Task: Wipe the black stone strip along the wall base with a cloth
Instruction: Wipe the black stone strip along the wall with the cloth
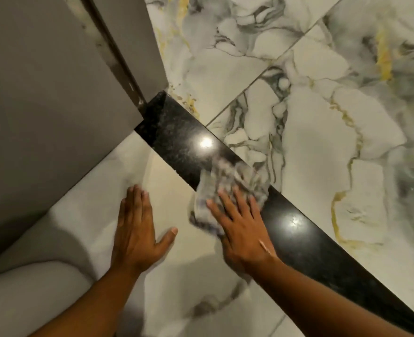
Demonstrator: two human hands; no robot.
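Grey-and-white cloth [227, 188], crumpled and blurred, lies under the right hand [242, 229]. The right hand is flat, fingers spread wide, pressing the cloth down rather than gripping it. The cloth straddles the near edge of the black stone strip [176, 132], partly on the strip and partly on the pale floor tile [176, 210]. The left hand [135, 229] rests palm-down on the pale floor tile, fingers together and extended, thumb out to the side, holding nothing. The strip is polished, speckled black stone, a long straight band running diagonally, with two bright light reflections on its surface. Beyond the strip stand glossy marble-pattern wall tiles [322, 132] with grey and yellow veining. A matte grey panel [42, 105] meets the far end of the strip.
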